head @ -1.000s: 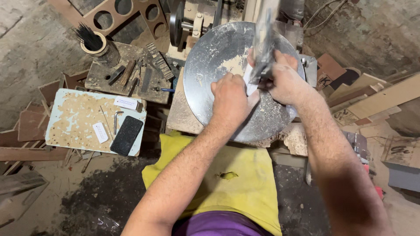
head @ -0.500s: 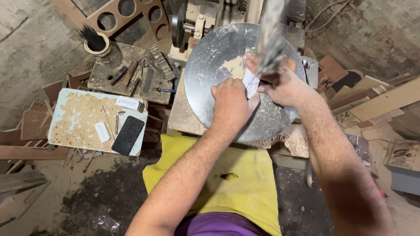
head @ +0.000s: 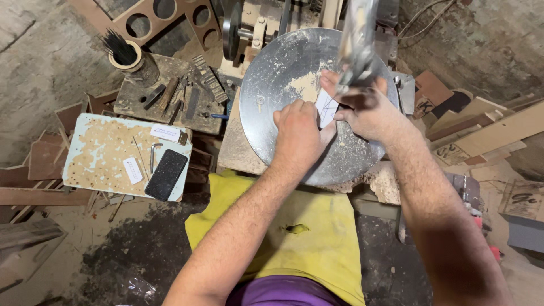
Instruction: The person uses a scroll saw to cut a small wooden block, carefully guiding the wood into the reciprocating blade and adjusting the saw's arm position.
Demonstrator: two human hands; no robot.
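Both hands pinched a small white workpiece [head: 327, 107] flat on the round metal saw table [head: 266, 119], just under the blurred blade arm [head: 357, 45]. Left hand [head: 297, 136] pressed down, right hand [head: 368, 110] steered. Better: feed slowly, fingertips off the cut line.

Dark phone [head: 166, 175] on pale board [head: 96, 153]

1. Two hands, the left hand [head: 299, 131] and the right hand [head: 367, 110], are counted on one round metal table [head: 272, 96].
2. Left of that table, one black phone [head: 166, 174] is counted.
3. Beside it, two paper slips [head: 134, 170] and one hex key [head: 153, 155] are counted.
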